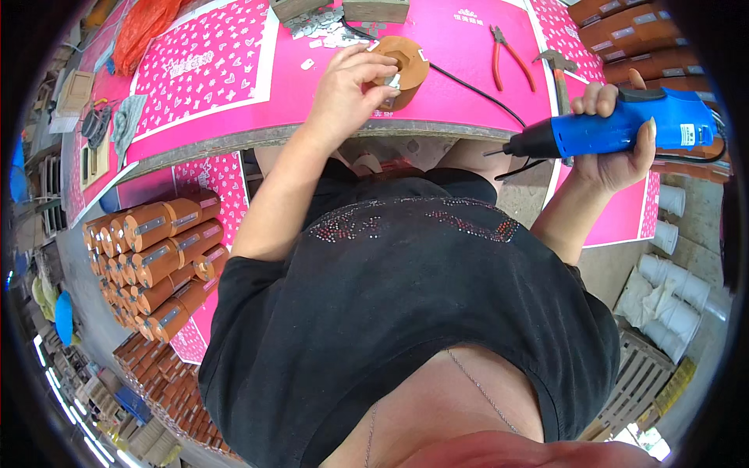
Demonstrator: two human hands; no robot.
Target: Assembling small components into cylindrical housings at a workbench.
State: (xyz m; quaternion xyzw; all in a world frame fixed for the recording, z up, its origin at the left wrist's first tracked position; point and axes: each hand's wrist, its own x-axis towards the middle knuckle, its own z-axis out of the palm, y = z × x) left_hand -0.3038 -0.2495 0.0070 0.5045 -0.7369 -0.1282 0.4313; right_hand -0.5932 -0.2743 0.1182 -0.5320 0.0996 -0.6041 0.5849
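Observation:
My left hand (353, 87) is at the table's near edge, thumb and fingertips drawn together in a pinch. Between them a small silvery metal piece (394, 80) shows in part, against a round brown cylinder (416, 74) with a hollow in its top. The fingers cover some of that cylinder's left side. Off to the right, my right hand (620, 156) is wrapped round a blue electric screwdriver (663, 121). Its black nose and thin bit point left, over the gap between table and lap, apart from the cylinder.
Loose small metal plates (320, 25) lie behind the cylinder, beside grey blocks (376, 9). Red-handled cutters (511, 61) and a hammer (557, 66) rest at the right. A black cable (476, 92) crosses the pink tabletop (452, 54). Brown cylinders (156, 226) are stacked at the left.

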